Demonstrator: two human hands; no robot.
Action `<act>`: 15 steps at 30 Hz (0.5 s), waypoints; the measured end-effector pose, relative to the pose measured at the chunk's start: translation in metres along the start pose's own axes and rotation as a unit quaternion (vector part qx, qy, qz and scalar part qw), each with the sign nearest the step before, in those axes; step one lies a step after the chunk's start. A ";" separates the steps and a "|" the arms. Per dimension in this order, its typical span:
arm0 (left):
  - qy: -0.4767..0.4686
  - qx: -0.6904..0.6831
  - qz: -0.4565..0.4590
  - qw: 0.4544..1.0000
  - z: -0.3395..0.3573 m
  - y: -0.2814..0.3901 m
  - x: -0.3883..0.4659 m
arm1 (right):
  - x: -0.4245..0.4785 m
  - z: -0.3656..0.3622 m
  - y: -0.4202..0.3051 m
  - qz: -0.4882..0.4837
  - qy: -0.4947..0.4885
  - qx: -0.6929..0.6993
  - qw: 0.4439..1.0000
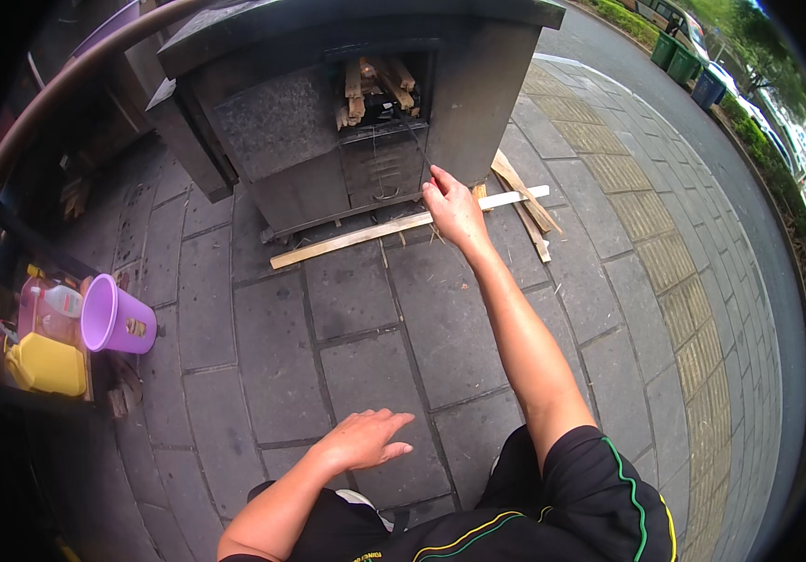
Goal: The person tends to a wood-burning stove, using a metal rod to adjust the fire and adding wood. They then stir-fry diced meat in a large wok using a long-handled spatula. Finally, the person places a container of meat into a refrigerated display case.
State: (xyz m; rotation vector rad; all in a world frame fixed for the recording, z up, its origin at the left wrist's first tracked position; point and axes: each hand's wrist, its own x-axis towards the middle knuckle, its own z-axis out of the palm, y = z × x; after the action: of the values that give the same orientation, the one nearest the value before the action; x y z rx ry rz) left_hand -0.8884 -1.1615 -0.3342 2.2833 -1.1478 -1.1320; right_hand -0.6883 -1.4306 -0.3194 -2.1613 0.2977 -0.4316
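My right hand grips a thin dark metal rod, which slants up into the firebox opening of a metal stove. Inside that opening lie several split sticks of firewood, with a small orange glow among them at the back. Where the rod's far tip ends among the wood is hard to see. My left hand hovers over the paving near my knees, fingers apart, holding nothing. Beneath my right hand a long pale wooden strip lies on the ground along the stove's foot.
Loose wood pieces lie by the stove's right corner. At left stand a purple bucket, a yellow jug and a clear plastic bottle. A curved pipe crosses the upper left. Wheeled bins line the road.
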 end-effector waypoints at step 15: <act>0.002 0.002 0.000 1.000 0.000 -0.001 0.000 | 0.012 -0.003 -0.012 -0.004 0.013 -0.043 0.999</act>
State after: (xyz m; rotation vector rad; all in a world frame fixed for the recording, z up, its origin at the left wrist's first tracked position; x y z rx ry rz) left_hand -0.8882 -1.1610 -0.3352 2.2880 -1.1494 -1.1251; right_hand -0.6773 -1.4299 -0.3054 -2.2429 0.3275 -0.4579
